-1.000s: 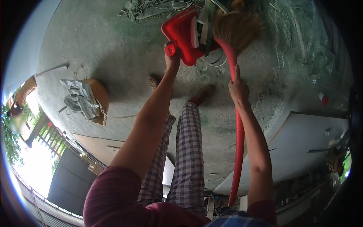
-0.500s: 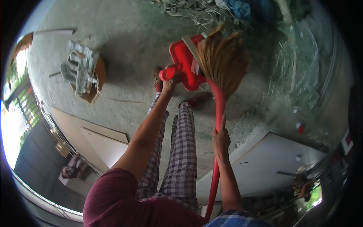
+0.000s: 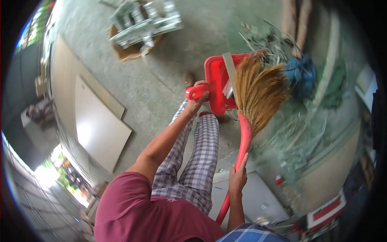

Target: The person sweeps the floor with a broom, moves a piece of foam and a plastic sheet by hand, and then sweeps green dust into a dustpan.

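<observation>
My left hand [image 3: 198,96] is wrapped round the handle of a red dustpan [image 3: 213,72], held above the floor near my feet. A pale flat strip [image 3: 228,64] and some whitish scraps lie in the pan. My right hand [image 3: 238,178] grips the red handle of a broom [image 3: 261,90]. The broom's straw bristles lie over the pan's right side and hide part of it. Just beyond the bristles is a heap of thin wire-like scraps [image 3: 272,48].
Upper left stands a brown tub [image 3: 125,53] topped with grey moulded pieces [image 3: 149,26]. A blue bundle [image 3: 300,74] and clear plastic sheeting [image 3: 298,137] lie to the right. Flat boards [image 3: 100,125] are at left, another white board [image 3: 252,197] below the broom.
My view has swung, so the tub sits higher and the boards show more. The dustpan and broom appear further right and slightly lower in view, both still held.
</observation>
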Demonstrator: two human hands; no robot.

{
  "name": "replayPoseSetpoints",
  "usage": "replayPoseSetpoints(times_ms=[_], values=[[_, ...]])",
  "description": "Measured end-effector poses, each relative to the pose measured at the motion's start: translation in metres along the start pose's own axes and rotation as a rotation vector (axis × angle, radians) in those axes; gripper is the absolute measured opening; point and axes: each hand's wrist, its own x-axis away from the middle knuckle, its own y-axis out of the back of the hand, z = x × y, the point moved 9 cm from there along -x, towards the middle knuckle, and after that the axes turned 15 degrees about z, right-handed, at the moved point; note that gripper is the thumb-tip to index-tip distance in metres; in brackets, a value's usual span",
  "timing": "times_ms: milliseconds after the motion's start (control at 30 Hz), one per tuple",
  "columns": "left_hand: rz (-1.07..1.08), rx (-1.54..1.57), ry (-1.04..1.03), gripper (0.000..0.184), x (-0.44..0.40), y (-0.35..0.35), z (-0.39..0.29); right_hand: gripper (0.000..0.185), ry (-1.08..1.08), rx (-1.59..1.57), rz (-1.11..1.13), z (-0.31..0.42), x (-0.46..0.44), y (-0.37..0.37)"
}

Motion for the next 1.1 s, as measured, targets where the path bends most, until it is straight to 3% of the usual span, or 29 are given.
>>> replayPoseSetpoints(times_ms=[167, 233, 333, 433, 500, 733, 867, 900, 933, 967, 1000, 1033, 1067, 1100], values=[[-0.126, 0.075, -0.152, 0.033, 0.07, 0.06, -0.061, 0.068, 0.041, 0.117, 0.081, 0.059, 0.034, -0.002], [-0.196, 0.16, -0.177, 0.033, 0.099, 0.087, -0.083, 0.071, 0.195, 0.198, -0.018, 0.09, 0.045, 0.002], [-0.322, 0.177, -0.235, 0.033, 0.147, 0.133, -0.123, 0.072, 0.291, 0.309, 0.053, 0.153, 0.056, -0.001], [-0.481, 0.196, -0.252, 0.033, 0.183, 0.2, -0.147, 0.072, 0.479, 0.351, 0.037, 0.23, 0.052, -0.013], [-0.551, 0.21, -0.292, 0.033, 0.208, 0.244, -0.165, 0.071, 0.424, 0.423, 0.106, 0.277, 0.041, -0.03], [-0.859, 0.211, -0.347, 0.035, 0.262, 0.373, -0.18, 0.065, 0.62, 0.52, 0.302, 0.435, -0.01, -0.1], [-0.878, 0.057, -0.263, 0.02, 0.233, 0.461, -0.185, 0.063, 0.716, 0.578, 0.345, 0.513, -0.059, -0.131], [-0.946, -0.07, -0.128, 0.019, 0.224, 0.477, -0.193, 0.064, 0.703, 0.521, 0.434, 0.526, -0.072, -0.136], [-0.963, -0.19, -0.199, 0.021, 0.21, 0.483, -0.221, 0.065, 0.689, 0.46, 0.527, 0.532, -0.075, -0.14], [-0.955, -0.61, -0.267, 0.024, 0.194, 0.49, -0.255, 0.065, 0.686, 0.466, 0.538, 0.532, -0.075, -0.137], [-0.949, -0.738, 0.029, 0.029, 0.16, 0.531, -0.235, 0.064, 0.656, 0.307, 0.67, 0.53, -0.073, -0.133], [-1.101, -0.861, 0.131, 0.035, 0.141, 0.553, -0.231, 0.063, 0.621, 0.144, 0.796, 0.527, -0.068, -0.127], [-1.03, -0.671, 0.255, 0.062, 0.138, 0.516, -0.258, 0.062, 0.568, 0.06, 0.83, 0.522, -0.054, -0.112], [-1.023, -0.643, 0.337, 0.061, 0.129, 0.494, -0.276, 0.061, 0.513, -0.025, 0.862, 0.513, -0.036, -0.095]])
